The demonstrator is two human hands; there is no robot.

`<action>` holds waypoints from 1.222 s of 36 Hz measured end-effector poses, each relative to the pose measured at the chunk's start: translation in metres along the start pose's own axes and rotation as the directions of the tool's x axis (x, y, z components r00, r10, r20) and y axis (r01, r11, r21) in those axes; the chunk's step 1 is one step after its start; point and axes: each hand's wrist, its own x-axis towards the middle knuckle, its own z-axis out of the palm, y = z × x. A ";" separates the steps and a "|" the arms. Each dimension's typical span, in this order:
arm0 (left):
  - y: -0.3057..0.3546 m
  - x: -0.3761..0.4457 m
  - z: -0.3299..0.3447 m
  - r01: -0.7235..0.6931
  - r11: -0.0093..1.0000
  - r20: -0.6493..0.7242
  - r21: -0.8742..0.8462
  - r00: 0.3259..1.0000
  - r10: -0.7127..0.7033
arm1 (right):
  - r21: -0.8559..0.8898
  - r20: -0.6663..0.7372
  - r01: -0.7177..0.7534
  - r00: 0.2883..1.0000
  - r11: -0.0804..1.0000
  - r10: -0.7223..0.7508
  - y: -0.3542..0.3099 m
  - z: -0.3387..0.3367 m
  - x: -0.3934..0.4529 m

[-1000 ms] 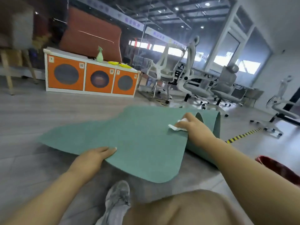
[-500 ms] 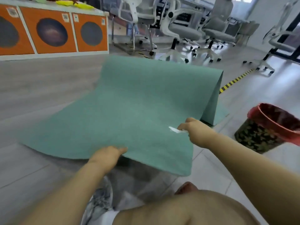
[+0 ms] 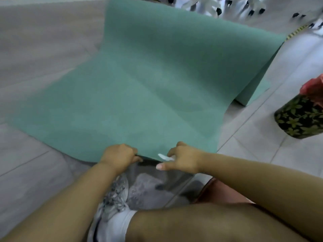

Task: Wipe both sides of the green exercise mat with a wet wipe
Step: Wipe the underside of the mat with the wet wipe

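Observation:
The green exercise mat (image 3: 148, 84) lies folded over on the grey floor, with its near edge lifted off the ground just in front of me. My left hand (image 3: 118, 156) grips that near edge, fingers curled under it. My right hand (image 3: 183, 159) is at the same edge a little to the right and holds a small white wet wipe (image 3: 164, 157); its thumb points left below the mat edge. The mat's far fold stands up at the right, and a lower layer (image 3: 253, 95) shows beneath it.
A dark floral bin with a red liner (image 3: 300, 116) stands on the floor at the right. My grey shoe (image 3: 115, 198) and knee (image 3: 201, 222) are directly below the hands. Chair wheels (image 3: 253, 9) and a yellow-black floor tape (image 3: 297, 31) lie beyond the mat.
The view has tipped downward. Both hands have come back to the mat's near edge; the left hand went from lying flat to gripping the edge, and the edge has risen off the floor.

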 end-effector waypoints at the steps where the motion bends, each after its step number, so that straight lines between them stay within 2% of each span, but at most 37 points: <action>1: -0.002 0.001 0.001 -0.009 1.000 -0.009 0.001 1.000 0.009 | -0.061 0.015 0.023 1.000 0.998 -0.022 -0.006 0.002 0.001; 5: -0.013 0.002 0.005 -0.059 0.998 -0.006 0.037 0.998 0.059 | -0.336 0.010 0.019 1.000 0.942 -0.016 -0.010 0.005 0.000; 9: -0.037 0.002 0.009 -0.046 0.996 -0.062 0.075 0.997 0.050 | -0.376 -0.117 -0.050 0.993 0.925 0.006 0.008 -0.014 -0.008; 14: -0.062 0.000 -0.004 -0.137 0.986 -0.286 -0.100 0.953 0.103 | -0.432 -0.229 -0.114 0.973 0.894 0.014 0.017 -0.035 -0.028; 16: -0.075 -0.005 -0.012 -0.116 0.980 -0.346 -0.162 0.937 0.054 | -0.425 -0.255 -0.155 0.966 0.892 0.046 0.017 -0.041 -0.038; 17: -0.084 -0.009 -0.013 -0.079 0.982 -0.323 -0.169 0.946 0.020 | -0.421 -0.267 -0.170 0.962 0.891 0.058 0.017 -0.042 -0.042; 20: -0.111 -0.017 -0.011 0.014 0.993 -0.120 -0.117 0.992 -0.028 | -0.427 -0.288 -0.189 0.955 0.885 0.065 0.012 -0.042 -0.049; 23: -0.113 -0.025 -0.016 0.029 0.990 -0.066 -0.140 0.997 -0.038 | -0.428 -0.391 -0.246 0.918 0.870 0.067 0.004 -0.052 -0.052; 26: -0.105 -0.032 -0.025 0.100 0.981 -0.092 -0.167 0.989 -0.117 | -0.414 -0.545 -0.324 0.837 0.850 0.053 -0.004 -0.077 -0.057; 29: -0.102 -0.043 -0.030 0.138 0.938 -0.145 -0.317 0.971 -0.192 | -0.427 -0.692 -0.369 0.721 0.826 -0.035 -0.021 -0.112 -0.070; 32: -0.096 -0.048 -0.041 0.132 0.877 -0.227 -0.462 0.938 -0.261 | -0.428 -0.782 -0.391 0.612 0.815 -0.117 -0.037 -0.145 -0.082; 34: -0.089 -0.053 -0.055 0.088 0.835 -0.338 -0.543 0.887 -0.314 | -0.428 -0.840 -0.376 0.501 0.822 -0.208 -0.043 -0.166 -0.094; 36: -0.077 -0.058 -0.072 0.013 0.790 -0.432 -0.613 0.832 -0.348 | -0.454 -0.857 -0.377 0.431 0.807 -0.281 -0.046 -0.184 -0.112; 39: -0.054 -0.062 -0.096 -0.088 0.743 -0.509 -0.663 0.781 -0.362 | -0.465 -0.882 -0.361 0.267 0.808 -0.388 -0.032 -0.198 -0.141; 42: -0.018 -0.064 -0.111 -0.176 0.759 -0.560 -0.627 0.779 -0.281 | -0.446 -0.895 -0.382 0.185 0.810 -0.406 -0.007 -0.198 -0.176; 44: 0.008 -0.061 -0.114 -0.245 0.778 -0.606 -0.579 0.767 -0.210 | -0.437 -0.899 -0.414 0.178 0.798 -0.400 0.010 -0.189 -0.193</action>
